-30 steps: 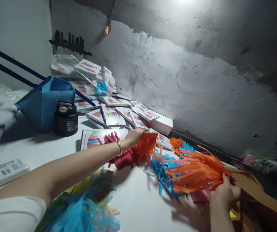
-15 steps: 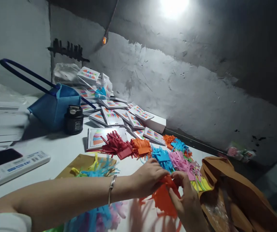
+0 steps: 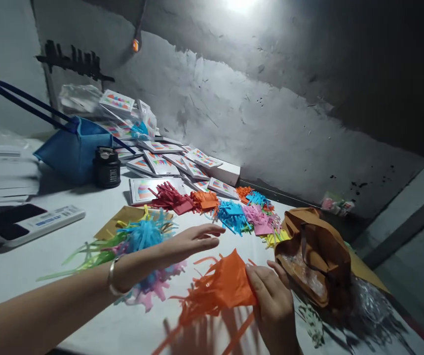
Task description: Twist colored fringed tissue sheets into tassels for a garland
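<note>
An orange fringed tissue-paper tassel [image 3: 230, 283] hangs over the white table, its cut strips spreading down to the left. My right hand [image 3: 273, 301] pinches its uncut right edge between thumb and fingers. Off to the left of that paper, my left hand [image 3: 197, 239] is empty, with fingers stretched out and apart from the thumb. Beneath the left forearm lies a loose heap of blue, green and pink fringed tissue [image 3: 145, 239]. Beyond the hands sit a blue fringed bundle [image 3: 233, 216], a pink one [image 3: 261, 218], an orange one [image 3: 205, 200] and a dark red one [image 3: 173, 198].
Printed flat packs [image 3: 162, 162] lie piled at the back beside a blue bag [image 3: 82, 150] and a black jar [image 3: 107, 167]. At left are a phone [image 3: 15, 217] and a white device [image 3: 49, 224]. An open brown paper bag [image 3: 313, 251] stands at right.
My left hand has let go of the orange tissue and moved left, its fingers opening. The right hand still holds the paper, which now hangs more spread out. The view has shifted.
</note>
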`<state>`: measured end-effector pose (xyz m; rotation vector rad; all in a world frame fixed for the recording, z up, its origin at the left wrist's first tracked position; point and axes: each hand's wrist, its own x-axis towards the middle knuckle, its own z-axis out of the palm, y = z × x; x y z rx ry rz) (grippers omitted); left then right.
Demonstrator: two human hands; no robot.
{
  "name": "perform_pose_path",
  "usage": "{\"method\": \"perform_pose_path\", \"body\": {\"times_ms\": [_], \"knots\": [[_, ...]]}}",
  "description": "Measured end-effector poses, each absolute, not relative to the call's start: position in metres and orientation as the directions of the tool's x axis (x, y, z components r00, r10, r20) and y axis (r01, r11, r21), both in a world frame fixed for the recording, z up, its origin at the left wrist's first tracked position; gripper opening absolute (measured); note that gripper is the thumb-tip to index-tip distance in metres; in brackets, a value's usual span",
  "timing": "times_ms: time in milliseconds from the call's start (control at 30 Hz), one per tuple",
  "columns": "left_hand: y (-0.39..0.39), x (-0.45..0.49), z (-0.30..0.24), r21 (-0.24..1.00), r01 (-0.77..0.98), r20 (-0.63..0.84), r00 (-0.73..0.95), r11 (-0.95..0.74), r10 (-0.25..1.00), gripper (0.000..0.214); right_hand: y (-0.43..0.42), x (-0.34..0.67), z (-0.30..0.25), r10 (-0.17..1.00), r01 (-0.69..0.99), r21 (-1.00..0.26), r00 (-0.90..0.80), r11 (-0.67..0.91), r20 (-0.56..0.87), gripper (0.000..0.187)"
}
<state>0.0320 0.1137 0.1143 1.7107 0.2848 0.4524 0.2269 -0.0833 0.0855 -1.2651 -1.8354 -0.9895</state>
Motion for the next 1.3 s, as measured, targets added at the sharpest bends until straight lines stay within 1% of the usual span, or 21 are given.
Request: {"method": "perform_pose_path", "body": {"times_ms": [33, 100, 167, 233, 333, 433, 533, 633, 700, 767, 833, 900, 1000, 1067, 1100, 1133, 1167, 1200, 1233, 1267, 1300], "knots": [[0.109, 0.039, 0.116, 0.989, -0.03, 0.089, 0.898, -0.141, 0.432, 0.049, -0.09, 0.222, 0.087, 0.407, 0.947, 0.191, -0.285, 0.257, 0.868, 0.036], [0.099, 0.055, 0.113, 0.997, 0.011, 0.017, 0.932, -0.076, 0.363, 0.047, -0.102, 0.216, 0.085, 0.4, 0.945, 0.167, -0.274, 0.281, 0.875, 0.036], [0.086, 0.067, 0.105, 0.999, 0.032, -0.038, 0.957, 0.028, 0.287, 0.056, -0.114, 0.217, 0.078, 0.408, 0.951, 0.141, -0.248, 0.276, 0.879, 0.038], [0.072, 0.072, 0.093, 0.988, 0.029, -0.067, 0.966, 0.152, 0.248, 0.062, -0.124, 0.221, 0.066, 0.403, 0.961, 0.096, -0.197, 0.259, 0.894, 0.041], [0.046, 0.071, 0.073, 0.949, 0.044, -0.113, 0.972, 0.313, 0.206, 0.075, -0.133, 0.23, 0.046, 0.404, 0.977, 0.045, -0.128, 0.208, 0.906, 0.046], [0.015, 0.069, 0.055, 0.84, 0.098, -0.143, 0.989, 0.534, 0.042, 0.081, -0.131, 0.239, 0.03, 0.421, 0.987, 0.049, -0.109, 0.151, 0.901, 0.046], [-0.015, 0.071, 0.042, 0.664, 0.17, -0.112, 0.985, 0.728, -0.129, 0.073, -0.127, 0.258, 0.025, 0.435, 0.991, 0.08, -0.121, 0.111, 0.892, 0.041], [-0.037, 0.078, 0.037, 0.551, 0.208, -0.147, 0.977, 0.808, -0.151, 0.059, -0.138, 0.291, 0.037, 0.43, 0.988, 0.144, -0.152, 0.05, 0.89, 0.042], [-0.043, 0.081, 0.037, 0.558, 0.203, -0.187, 0.975, 0.805, -0.117, 0.05, -0.157, 0.311, 0.051, 0.413, 0.985, 0.17, -0.143, -0.029, 0.9, 0.047], [-0.037, 0.079, 0.037, 0.668, 0.183, -0.22, 0.975, 0.722, -0.044, 0.037, -0.177, 0.321, 0.062, 0.399, 0.971, 0.185, -0.111, -0.153, 0.91, 0.051], [-0.02, 0.07, 0.035, 0.778, 0.16, -0.243, 0.968, 0.607, 0.057, 0.03, -0.19, 0.315, 0.061, 0.432, 0.945, 0.248, -0.138, -0.211, 0.892, 0.055], [0.008, 0.052, 0.033, 0.821, 0.16, -0.28, 0.95, 0.548, 0.141, 0.028, -0.189, 0.295, 0.045, 0.513, 0.937, 0.311, -0.189, -0.161, 0.837, 0.053], [0.054, 0.015, 0.03, 0.862, 0.161, -0.328, 0.901, 0.481, 0.284, 0.029, -0.166, 0.252, 0.0, 0.629, 0.962, 0.269, -0.175, -0.056, 0.757, 0.042], [0.078, -0.011, 0.027, 0.946, 0.214, -0.313, 0.792, 0.242, 0.524, 0.038, -0.147, 0.225, -0.032, 0.677, 0.974, 0.227, -0.163, -0.006, 0.718, 0.041], [0.085, -0.022, 0.025, 0.966, 0.25, -0.23, 0.72, 0.064, 0.655, 0.042, -0.139, 0.214, -0.045, 0.694, 0.979, 0.203, -0.155, 0.012, 0.704, 0.042], [0.088, -0.031, 0.022, 0.947, 0.289, -0.085, 0.653, -0.143, 0.753, 0.045, -0.133, 0.205, -0.056, 0.71, 0.984, 0.177, -0.142, 0.026, 0.69, 0.044], [0.087, -0.037, 0.018, 0.881, 0.318, 0.096, 0.608, -0.351, 0.789, 0.046, -0.128, 0.198, -0.064, 0.723, 0.988, 0.15, -0.128, 0.034, 0.679, 0.045], [0.082, -0.04, 0.013, 0.775, 0.328, 0.272, 0.598, -0.54, 0.754, 0.045, -0.124, 0.192, -0.071, 0.733, 0.991, 0.124, -0.113, 0.038, 0.671, 0.046], [0.073, -0.039, 0.007, 0.65, 0.314, 0.404, 0.629, -0.692, 0.664, 0.044, -0.122, 0.188, -0.075, 0.742, 0.994, 0.104, -0.1, 0.041, 0.663, 0.048], [0.061, -0.036, 0.0, 0.528, 0.277, 0.48, 0.682, -0.803, 0.552, 0.045, -0.12, 0.184, -0.078, 0.753, 0.995, 0.086, -0.09, 0.045, 0.652, 0.05], [0.048, -0.029, -0.009, 0.446, 0.215, 0.498, 0.747, -0.869, 0.441, 0.046, -0.12, 0.181, -0.08, 0.761, 0.996, 0.067, -0.086, 0.056, 0.643, 0.054]]}}
